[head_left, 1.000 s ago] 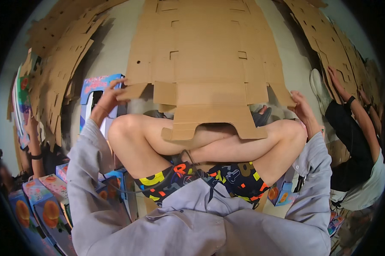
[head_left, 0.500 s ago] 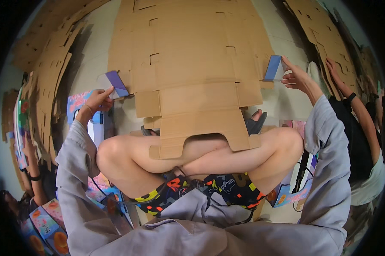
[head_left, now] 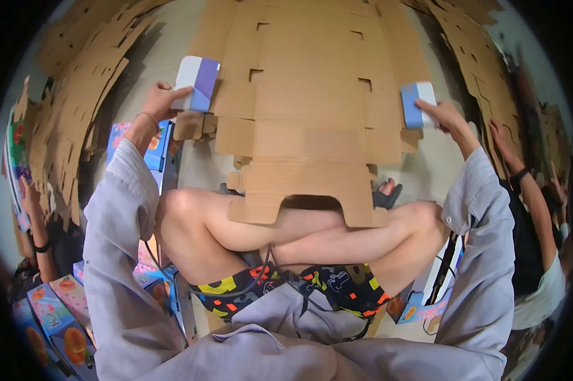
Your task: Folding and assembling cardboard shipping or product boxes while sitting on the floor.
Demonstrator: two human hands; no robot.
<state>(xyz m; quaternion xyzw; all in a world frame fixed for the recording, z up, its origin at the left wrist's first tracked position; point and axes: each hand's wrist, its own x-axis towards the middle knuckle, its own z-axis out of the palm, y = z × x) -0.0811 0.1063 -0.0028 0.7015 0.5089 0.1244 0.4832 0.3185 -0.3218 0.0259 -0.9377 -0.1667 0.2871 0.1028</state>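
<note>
A large flat brown cardboard box blank (head_left: 312, 82), cut with slots and flaps, lies in front of me. Its near end, with a curved cutout, rests over my crossed legs. At its left edge my left hand (head_left: 157, 106) pinches a small white, purple and blue card flap (head_left: 196, 84) with rounded corners. Over at the right edge my right hand (head_left: 448, 118) grips a similar blue and white card flap (head_left: 417, 103), fingers across its face. Whether these flaps are joined to the blank I cannot tell.
Stacked brown cardboard sheets (head_left: 86, 108) stand left, with more sheets (head_left: 474, 70) at right. Colourful printed boxes (head_left: 61, 308) sit at lower left. Another person's forearm (head_left: 535, 200) reaches in at right; another person's hand (head_left: 31, 198) is at far left. A dark cord (head_left: 154, 259) runs near my left knee.
My left hand has moved forward and inward, turning its flap so more of its face shows. The right hand's flap has also turned flatter to view. The blank appears shifted slightly right.
</note>
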